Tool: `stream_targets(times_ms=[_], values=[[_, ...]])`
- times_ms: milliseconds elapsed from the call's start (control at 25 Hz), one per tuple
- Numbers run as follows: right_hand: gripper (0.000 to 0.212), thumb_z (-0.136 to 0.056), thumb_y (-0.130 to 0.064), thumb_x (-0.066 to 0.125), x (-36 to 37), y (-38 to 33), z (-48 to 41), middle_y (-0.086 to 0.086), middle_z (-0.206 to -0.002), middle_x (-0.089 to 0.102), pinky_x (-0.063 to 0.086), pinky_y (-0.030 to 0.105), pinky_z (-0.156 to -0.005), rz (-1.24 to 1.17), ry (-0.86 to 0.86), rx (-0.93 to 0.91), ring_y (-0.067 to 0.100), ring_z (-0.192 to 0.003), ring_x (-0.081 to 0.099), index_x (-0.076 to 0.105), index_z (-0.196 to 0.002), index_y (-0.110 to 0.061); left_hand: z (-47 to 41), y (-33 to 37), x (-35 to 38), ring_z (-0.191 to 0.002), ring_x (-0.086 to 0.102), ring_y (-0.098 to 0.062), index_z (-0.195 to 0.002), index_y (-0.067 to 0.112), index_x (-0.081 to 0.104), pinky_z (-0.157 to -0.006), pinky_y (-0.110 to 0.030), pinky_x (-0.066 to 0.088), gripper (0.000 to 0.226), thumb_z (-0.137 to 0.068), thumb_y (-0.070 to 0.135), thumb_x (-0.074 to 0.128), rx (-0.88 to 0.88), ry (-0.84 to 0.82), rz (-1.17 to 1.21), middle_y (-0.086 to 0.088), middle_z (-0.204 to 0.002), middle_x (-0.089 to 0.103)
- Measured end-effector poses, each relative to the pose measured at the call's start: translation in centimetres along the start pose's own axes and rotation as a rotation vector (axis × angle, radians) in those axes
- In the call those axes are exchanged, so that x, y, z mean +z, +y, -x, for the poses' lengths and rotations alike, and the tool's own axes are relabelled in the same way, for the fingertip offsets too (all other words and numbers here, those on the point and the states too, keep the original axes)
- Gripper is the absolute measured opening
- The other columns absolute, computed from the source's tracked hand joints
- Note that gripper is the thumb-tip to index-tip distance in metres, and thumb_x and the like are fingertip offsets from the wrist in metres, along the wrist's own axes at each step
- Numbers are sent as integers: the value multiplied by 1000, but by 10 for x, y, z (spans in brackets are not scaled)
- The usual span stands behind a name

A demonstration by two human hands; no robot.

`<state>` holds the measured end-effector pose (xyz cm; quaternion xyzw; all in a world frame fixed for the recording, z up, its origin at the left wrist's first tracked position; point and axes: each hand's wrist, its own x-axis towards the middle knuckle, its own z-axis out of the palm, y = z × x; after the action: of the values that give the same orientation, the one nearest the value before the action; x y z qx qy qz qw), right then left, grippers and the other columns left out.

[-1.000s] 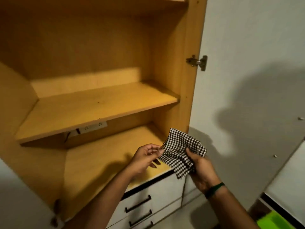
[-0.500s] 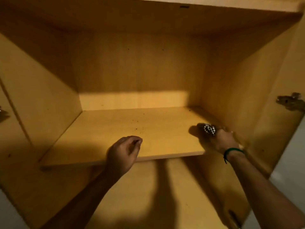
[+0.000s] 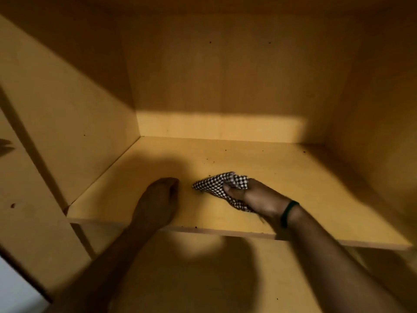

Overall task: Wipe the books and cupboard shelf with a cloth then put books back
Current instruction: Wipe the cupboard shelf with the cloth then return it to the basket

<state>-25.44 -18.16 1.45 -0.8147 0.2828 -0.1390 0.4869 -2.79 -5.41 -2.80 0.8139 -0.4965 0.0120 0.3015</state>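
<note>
My right hand (image 3: pixel 255 199) grips a bunched black-and-white checked cloth (image 3: pixel 216 184) and presses it onto the wooden cupboard shelf (image 3: pixel 316 199), near the shelf's middle. My left hand (image 3: pixel 158 197) rests over the front part of the shelf just left of the cloth, its fingers curled with nothing in them. Small dark specks of dirt lie scattered on the shelf. No books are in view.
The cupboard's side walls (image 3: pixel 67 114) and back panel (image 3: pixel 225 82) enclose the shelf. A lower shelf (image 3: pixel 203 279) lies beneath, in shadow. A green band sits on my right wrist (image 3: pixel 287 213).
My right hand has swept the cloth leftward from the shelf's right side to its middle. The left hand has moved a little forward onto the shelf. The view has come closer.
</note>
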Motion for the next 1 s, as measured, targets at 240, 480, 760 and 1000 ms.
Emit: stream_targets(times_ms=[240, 480, 760, 1000], values=[[14, -98, -23, 62, -108, 10, 16, -1, -108, 74, 56, 41, -91, -590, 875, -64, 17, -93, 71, 68, -109, -22, 2, 2, -1, -124, 58, -27, -140, 22, 58, -105, -37, 43, 42, -105, 41, 43, -82, -24, 1, -4, -142, 59], [36, -100, -52, 44, -102, 54, -15, -20, -139, 57, 41, 29, -109, 407, 316, 23, 8, -126, 54, 61, -131, -43, 0, 8, -6, -111, 64, -24, -139, 26, 58, -95, -36, 49, 39, -105, 40, 46, -93, -10, 0, -1, -136, 63], [57, -93, -67, 50, 2, 12, 5, -12, -130, 62, 46, 29, -101, 194, -24, 53, 15, -116, 61, 55, -136, -30, -6, 9, -3, -125, 58, -20, -141, 31, 56, -104, -34, 44, 36, -106, 30, 46, -133, -1, 8, 2, -148, 54], [19, -103, -15, 52, -79, -3, -42, 10, -114, 74, 58, 45, -85, -786, 266, 111, 26, -100, 72, 64, -116, -12, -6, 4, -2, -132, 52, -17, -144, 33, 52, -110, -34, 39, 38, -108, 35, 39, -117, -41, -22, 6, -150, 51]])
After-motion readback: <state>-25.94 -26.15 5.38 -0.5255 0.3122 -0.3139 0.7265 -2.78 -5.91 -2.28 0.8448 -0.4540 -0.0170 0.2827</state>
